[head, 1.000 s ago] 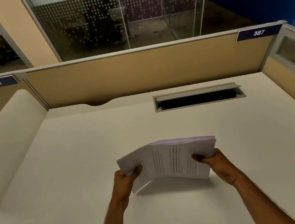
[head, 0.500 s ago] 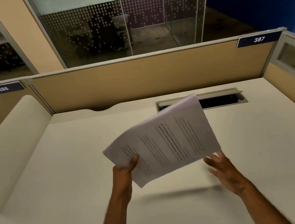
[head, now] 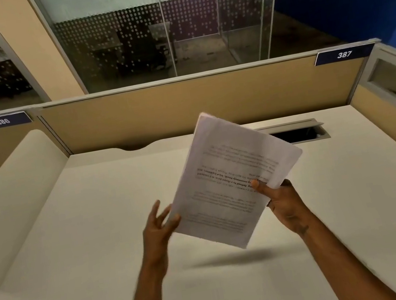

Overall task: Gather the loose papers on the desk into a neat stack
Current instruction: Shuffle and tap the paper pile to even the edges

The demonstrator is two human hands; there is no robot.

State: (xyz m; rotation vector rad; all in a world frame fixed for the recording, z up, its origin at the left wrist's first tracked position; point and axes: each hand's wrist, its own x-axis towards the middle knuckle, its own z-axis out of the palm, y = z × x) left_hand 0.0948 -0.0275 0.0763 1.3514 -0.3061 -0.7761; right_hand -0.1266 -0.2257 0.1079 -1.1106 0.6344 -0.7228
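Above the table: both hands were up in the air with the paper stack between them, nothing resting on the surface.
Right hand (head: 281, 201): pinched onto the stack's right edge, thumb on top over the printed lines, fingers tucked behind. It looked like it was carrying all the weight.
Left hand (head: 158, 225): fingers spread loose, just at the stack's lower left corner. Might have been brushing the edge, but it wasn't gripping anything that I could see.
Paper stack (head: 226, 184): tilted, one corner pointing up toward the partition, print upside down from the camera's side. Edges looked mostly lined up, though it was a bit blurry so I couldn't swear to it. Its shadow sat on the table well below, so it was clearly lifted off.
Table (head: 77, 250): pale top, no stray sheets that I could spot, so gathering seemed pretty much done and this was the squaring-up part.
Further back: a cable slot (head: 299, 133) in the table partly hidden behind the sheets, then the tan partition (head: 159, 114) with the 387 tag (head: 344, 54).
How I'd do this bit well: bring the left hand onto the opposite edge, hold both sides loosely, stand the stack on one edge on the table and tap so the sheets drop level, then tap the neighbouring edge too. Squeeze too hard and they can't slide.
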